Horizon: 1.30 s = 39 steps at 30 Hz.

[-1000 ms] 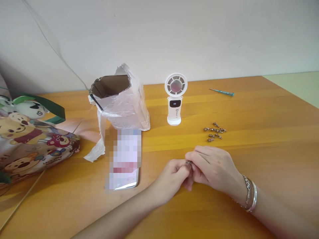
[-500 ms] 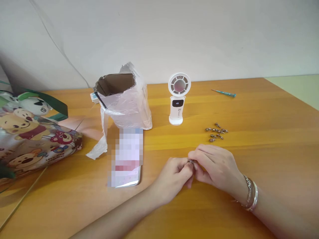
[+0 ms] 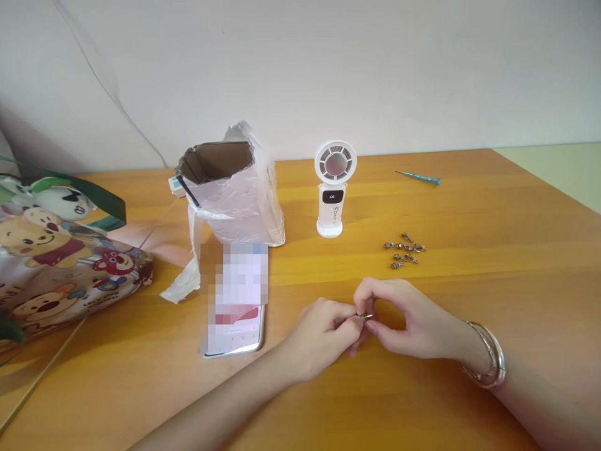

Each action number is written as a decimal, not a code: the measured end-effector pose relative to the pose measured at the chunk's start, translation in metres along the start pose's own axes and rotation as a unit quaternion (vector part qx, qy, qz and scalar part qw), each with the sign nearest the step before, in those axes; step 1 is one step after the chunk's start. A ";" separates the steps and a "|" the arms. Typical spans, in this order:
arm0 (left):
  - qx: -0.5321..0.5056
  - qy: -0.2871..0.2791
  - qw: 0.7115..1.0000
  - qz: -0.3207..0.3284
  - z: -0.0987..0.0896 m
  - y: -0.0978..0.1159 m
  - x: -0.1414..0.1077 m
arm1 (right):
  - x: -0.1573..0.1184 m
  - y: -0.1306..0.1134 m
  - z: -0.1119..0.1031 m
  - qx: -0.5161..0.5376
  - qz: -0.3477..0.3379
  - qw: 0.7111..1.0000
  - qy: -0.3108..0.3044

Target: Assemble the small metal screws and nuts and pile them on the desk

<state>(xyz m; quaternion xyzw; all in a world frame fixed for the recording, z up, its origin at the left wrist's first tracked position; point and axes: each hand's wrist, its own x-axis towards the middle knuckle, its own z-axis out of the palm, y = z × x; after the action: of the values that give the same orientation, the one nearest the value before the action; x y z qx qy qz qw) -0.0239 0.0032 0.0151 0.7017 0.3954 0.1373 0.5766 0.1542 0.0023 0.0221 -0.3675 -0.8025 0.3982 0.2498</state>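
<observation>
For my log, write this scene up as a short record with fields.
left hand: pinches a metal part at the fingertips, left hand
right hand: pinches the same part, right hand
right wrist: bangles
things: pile of metal parts, beyond the right hand
rest: upright white fan; teal screwdriver; plastic-wrapped box; phone; cartoon tote bag
surface: wooden table

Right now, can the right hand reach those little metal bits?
Probably yes: the pile of small metal parts lies just ahead of the right hand, with only wooden tabletop between them. But it pinches a tiny metal piece.
</observation>
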 end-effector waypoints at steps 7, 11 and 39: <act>0.046 0.007 0.999 -0.015 0.003 -0.001 0.002 | 0.001 0.002 0.007 -0.015 0.040 0.999 -0.017; 0.050 0.015 0.999 -0.014 0.005 0.000 0.001 | 0.002 0.001 0.010 -0.050 0.044 0.998 -0.013; -0.066 0.063 0.996 -0.010 0.006 -0.007 0.006 | 0.004 -0.002 0.022 -0.298 -0.055 0.936 0.181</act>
<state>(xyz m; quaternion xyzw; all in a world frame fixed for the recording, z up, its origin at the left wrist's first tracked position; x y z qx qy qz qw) -0.0189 0.0034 0.0055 0.6478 0.4280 0.2009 0.5973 0.1354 -0.0054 0.0122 -0.4464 -0.8443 0.0531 0.2916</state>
